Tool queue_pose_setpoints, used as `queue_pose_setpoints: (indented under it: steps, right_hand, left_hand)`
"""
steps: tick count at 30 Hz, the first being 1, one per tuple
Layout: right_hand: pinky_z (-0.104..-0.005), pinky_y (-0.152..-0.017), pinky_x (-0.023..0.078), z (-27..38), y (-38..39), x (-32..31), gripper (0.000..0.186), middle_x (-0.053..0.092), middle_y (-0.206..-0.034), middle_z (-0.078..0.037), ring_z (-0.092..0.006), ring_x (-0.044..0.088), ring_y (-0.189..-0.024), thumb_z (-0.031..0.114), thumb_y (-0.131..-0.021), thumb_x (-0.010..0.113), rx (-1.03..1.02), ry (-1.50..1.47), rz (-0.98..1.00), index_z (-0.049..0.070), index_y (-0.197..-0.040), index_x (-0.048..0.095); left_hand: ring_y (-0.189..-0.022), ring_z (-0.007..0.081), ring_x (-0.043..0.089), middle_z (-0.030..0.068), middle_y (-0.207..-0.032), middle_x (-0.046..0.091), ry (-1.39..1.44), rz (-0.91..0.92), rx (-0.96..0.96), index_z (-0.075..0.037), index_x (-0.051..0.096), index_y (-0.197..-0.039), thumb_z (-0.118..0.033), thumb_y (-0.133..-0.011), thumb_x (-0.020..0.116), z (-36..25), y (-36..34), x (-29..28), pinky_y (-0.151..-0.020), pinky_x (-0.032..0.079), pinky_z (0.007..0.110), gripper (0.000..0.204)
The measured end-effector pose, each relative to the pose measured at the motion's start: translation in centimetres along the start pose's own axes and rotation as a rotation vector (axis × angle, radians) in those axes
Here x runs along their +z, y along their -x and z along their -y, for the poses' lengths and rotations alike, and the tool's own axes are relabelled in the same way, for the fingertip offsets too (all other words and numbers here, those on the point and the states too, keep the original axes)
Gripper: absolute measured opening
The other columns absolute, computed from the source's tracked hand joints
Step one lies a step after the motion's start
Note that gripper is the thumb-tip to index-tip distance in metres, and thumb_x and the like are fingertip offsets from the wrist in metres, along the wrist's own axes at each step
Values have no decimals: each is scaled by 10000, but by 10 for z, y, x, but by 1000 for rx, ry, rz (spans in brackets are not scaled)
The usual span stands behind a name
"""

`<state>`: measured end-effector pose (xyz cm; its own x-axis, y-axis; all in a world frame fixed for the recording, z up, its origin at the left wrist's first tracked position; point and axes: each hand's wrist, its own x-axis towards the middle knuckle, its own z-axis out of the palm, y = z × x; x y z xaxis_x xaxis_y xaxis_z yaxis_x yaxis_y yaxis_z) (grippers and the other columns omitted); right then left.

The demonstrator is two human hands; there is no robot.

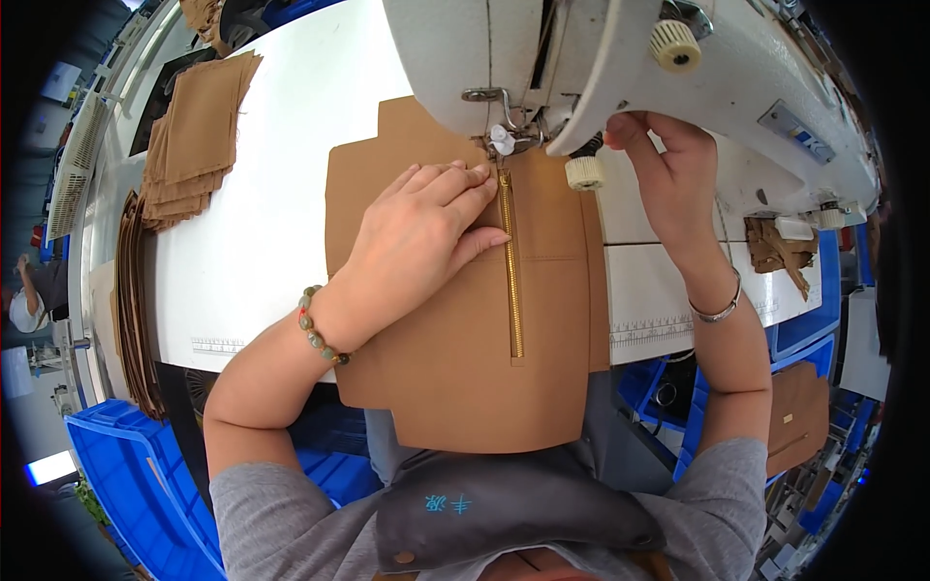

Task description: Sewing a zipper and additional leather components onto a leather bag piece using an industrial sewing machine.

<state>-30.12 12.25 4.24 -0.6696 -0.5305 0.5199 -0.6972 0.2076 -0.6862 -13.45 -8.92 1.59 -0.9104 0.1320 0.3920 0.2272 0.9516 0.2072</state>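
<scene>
My left hand (421,232) lies open and fairly flat on a tan panel (455,378), thumb beside a brass zipper (515,300) that runs lengthwise through it. The zipper's top reaches the needle area (500,143) of a white sewing machine (441,48), where a small white part sits. My right hand (668,165) is raised at the machine head's underside, fingers curled and partly hidden, near a cream knob (584,172); what they grip, if anything, is unclear. The panel hangs over the table's front edge toward my lap.
Tan piece stacks (199,126) and folded pieces (136,300) lie on the white table (271,116) at left. Scraps (775,254) sit at right. Blue bins (145,484) stand below on both sides, another panel (796,416) at lower right. Another person (34,300) is at far left.
</scene>
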Motion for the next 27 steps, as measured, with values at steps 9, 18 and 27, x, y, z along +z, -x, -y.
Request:
queue_pose_setpoints:
  steps: [9,18,27]
  right_hand:
    - [-461,-1068,497,-10,26,33,347,731,-1026,-85,-294,689,-1016,369,-910,760,-478,329,363,100,-1128,756]
    - [-468,-1164,436,-11,28,35,435,723,-1099,-104,-300,671,-1092,411,-861,787,-541,366,433,84,-1142,733]
    - [-500,-1175,419,-12,29,35,443,723,-1104,-113,-326,656,-1122,416,-859,790,-553,360,433,65,-1124,735]
  left_hand:
    - [-1163,316,676,97,-1273,721,-3,14,3,-10,728,-1233,-303,-880,799,1,1,2,-990,561,400,465]
    - [-1220,322,669,105,-1280,722,1,5,14,-19,735,-1238,-351,-847,817,2,4,3,-1009,559,410,520]
    - [-1212,345,667,121,-1277,723,22,30,38,-43,751,-1241,-430,-790,829,-2,4,-2,-1006,563,423,599]
